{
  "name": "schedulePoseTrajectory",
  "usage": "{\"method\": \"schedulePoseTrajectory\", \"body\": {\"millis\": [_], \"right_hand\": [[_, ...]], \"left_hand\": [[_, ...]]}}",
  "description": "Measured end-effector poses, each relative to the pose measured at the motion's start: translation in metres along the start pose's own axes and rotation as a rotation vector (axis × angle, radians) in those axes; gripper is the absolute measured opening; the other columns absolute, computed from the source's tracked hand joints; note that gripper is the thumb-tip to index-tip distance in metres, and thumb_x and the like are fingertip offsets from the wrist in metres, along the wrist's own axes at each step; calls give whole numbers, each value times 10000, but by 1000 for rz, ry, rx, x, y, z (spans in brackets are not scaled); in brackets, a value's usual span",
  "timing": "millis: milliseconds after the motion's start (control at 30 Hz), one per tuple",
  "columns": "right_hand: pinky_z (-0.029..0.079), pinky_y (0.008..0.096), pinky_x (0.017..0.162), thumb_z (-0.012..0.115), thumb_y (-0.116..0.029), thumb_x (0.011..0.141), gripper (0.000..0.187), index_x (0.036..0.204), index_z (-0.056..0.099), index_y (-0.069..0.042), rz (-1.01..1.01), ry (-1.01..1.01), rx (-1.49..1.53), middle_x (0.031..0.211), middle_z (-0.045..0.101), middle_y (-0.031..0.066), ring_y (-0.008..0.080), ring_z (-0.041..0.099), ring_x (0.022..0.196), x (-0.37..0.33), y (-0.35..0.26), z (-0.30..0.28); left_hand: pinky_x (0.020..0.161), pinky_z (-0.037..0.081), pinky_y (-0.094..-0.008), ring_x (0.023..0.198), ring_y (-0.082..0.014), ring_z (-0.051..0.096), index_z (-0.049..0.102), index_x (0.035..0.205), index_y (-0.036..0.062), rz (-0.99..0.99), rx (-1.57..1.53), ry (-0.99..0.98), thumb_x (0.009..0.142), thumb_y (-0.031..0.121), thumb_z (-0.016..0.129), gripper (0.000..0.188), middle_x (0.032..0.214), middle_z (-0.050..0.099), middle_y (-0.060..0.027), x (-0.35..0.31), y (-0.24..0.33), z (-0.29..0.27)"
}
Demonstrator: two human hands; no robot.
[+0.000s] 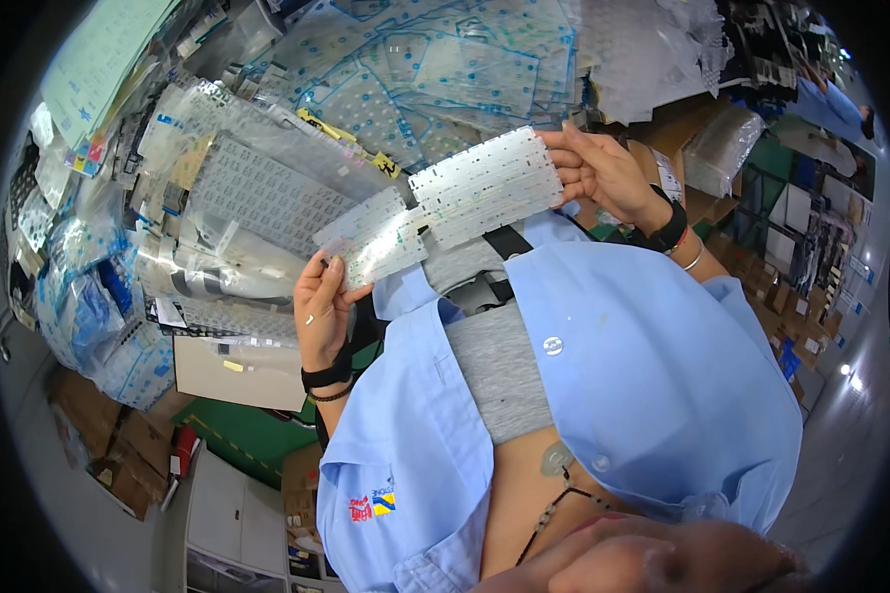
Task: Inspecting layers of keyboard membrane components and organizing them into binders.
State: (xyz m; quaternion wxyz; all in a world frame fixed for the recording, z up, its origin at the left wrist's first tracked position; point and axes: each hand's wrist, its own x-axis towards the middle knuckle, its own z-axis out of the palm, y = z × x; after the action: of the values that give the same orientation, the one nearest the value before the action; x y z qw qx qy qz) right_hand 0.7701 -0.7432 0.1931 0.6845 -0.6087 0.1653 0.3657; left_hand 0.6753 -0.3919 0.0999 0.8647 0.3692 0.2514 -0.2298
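A thin silvery perforated sheet point(489, 188) stretches between my two hands, held up in front of my chest. Small dark holes and slots dot it, and notches cut into its edges near the middle. My left hand point(321, 306) pinches the lower left corner with thumb and fingers. At the right end, my right hand point(608, 173) grips the short edge, fingers partly hidden behind the sheet. Beyond the left hand lies a stack of grey key-patterned sheets point(257, 188), partly covered by clear plastic.
Clear plastic pouches with blue edges and dots point(475, 79) spread over the far side. Blue-tinted plastic bags point(94, 296) bulge at the left. A cardboard box point(697, 158) stands right of my right hand. White cabinets point(232, 509) are at lower left.
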Motion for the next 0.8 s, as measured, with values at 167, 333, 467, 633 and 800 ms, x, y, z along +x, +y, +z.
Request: {"method": "schedulePoseTrajectory", "body": {"millis": [167, 333, 467, 633, 800], "right_hand": [[557, 239, 646, 337, -419, 961, 597, 1276, 392, 84, 5, 15, -7, 1113, 582, 206, 197, 649, 860, -2, -1, 3], [557, 240, 648, 348, -396, 964, 575, 1271, 397, 88, 8, 10, 11, 1096, 590, 206, 199, 650, 860, 0, 0, 0], [556, 231, 648, 421, -301, 956, 463, 1267, 437, 42, -22, 0, -53, 1061, 609, 185, 185, 651, 851, 0, 6, -4], [553, 214, 643, 480, -208, 936, 385, 1260, 470, -1, -15, -13, -87, 1030, 625, 149, 153, 651, 809, -1, 5, -2], [538, 181, 629, 538, -139, 901, 393, 1257, 470, 13, -63, -60, -181, 1017, 630, 110, 95, 624, 770, -1, 5, -6]], "left_hand": [[712, 591, -309, 884, -224, 638, 463, 1167, -73, -3, -1, -1, 925, 71, 449, 282, 1062, 582, -174, 0, -1, -1], [706, 592, -312, 883, -226, 640, 468, 1160, -73, -5, -1, 12, 922, 65, 455, 276, 1057, 583, -176, 1, -1, -3], [711, 591, -312, 886, -228, 639, 467, 1160, -74, -11, 0, 0, 922, 69, 458, 278, 1059, 583, -179, 2, 0, -2], [714, 591, -312, 888, -229, 639, 466, 1162, -73, -7, -4, -18, 922, 74, 460, 281, 1062, 583, -179, 1, -1, 0], [692, 591, -293, 866, -199, 642, 483, 1155, -38, -29, 25, 16, 923, 72, 459, 258, 1048, 595, -148, 0, 0, 1]]}}
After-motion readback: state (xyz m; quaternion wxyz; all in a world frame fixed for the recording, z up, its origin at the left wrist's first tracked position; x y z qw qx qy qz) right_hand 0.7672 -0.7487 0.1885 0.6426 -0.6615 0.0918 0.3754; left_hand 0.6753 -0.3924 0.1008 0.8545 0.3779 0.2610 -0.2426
